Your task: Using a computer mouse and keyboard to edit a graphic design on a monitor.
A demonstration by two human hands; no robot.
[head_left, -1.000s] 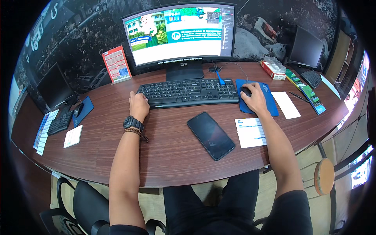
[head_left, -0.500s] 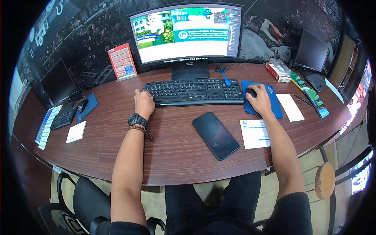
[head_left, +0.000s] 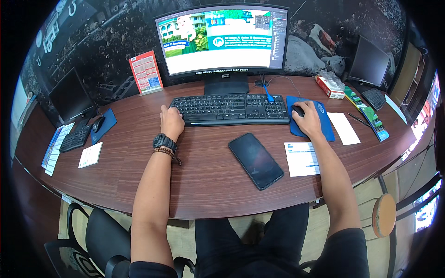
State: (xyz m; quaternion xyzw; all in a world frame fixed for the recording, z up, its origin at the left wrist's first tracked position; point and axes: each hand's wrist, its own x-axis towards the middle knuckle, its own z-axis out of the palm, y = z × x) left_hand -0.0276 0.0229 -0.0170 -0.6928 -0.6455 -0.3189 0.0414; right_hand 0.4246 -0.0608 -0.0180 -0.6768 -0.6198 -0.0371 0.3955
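My left hand point(head_left: 171, 123) rests at the left end of a black keyboard point(head_left: 229, 110), its fingers bent and slightly apart over the corner keys, holding nothing. A dark watch point(head_left: 165, 142) and a beaded bracelet point(head_left: 163, 151) are on that wrist. My right hand point(head_left: 309, 121) is wrapped over a black computer mouse point(head_left: 297, 110), mostly hidden under the fingers, on a blue mouse pad point(head_left: 327, 123). Behind the keyboard, a curved monitor point(head_left: 222, 39) shows a green and white layout with pictures and tool panels.
A dark phone point(head_left: 256, 161) and a printed paper point(head_left: 302, 159) lie before the keyboard. A red calendar point(head_left: 146, 72) stands left of the monitor; a red-and-white box point(head_left: 330, 86) sits at right. Two more monitors point(head_left: 72, 96) point(head_left: 369, 60) flank the desk. An office chair point(head_left: 107, 234) is at lower left.
The whole view has shifted very slightly. Both hands stay where they were, on the keyboard and the mouse.
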